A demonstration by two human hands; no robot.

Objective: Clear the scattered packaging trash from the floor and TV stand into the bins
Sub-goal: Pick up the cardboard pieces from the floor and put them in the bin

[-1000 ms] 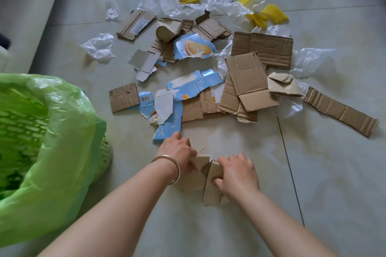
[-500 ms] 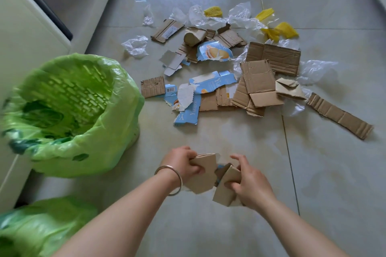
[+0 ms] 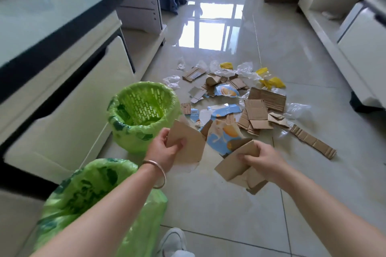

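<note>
Cardboard in both grips: left hand [image 3: 165,148] pinches brown cardboard piece [image 3: 188,144], right hand [image 3: 263,160] clutches torn carton scraps [image 3: 236,167]. Step: carry to bin. Next: drop into far bin [image 3: 144,115] beside TV stand [image 3: 69,81]; floor [image 3: 313,183] pile remains.

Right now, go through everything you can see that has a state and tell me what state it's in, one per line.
Left hand: grips a cardboard piece, lifted off the floor.
Right hand: grips folded cardboard, also lifted.
Far bin: upright, green liner fitted, open, looks nearly empty.
Near bin: green liner on; contents hidden.
Floor trash: scattered, not yet picked up.
Long cardboard strip: lying flat, apart from the pile.
</note>
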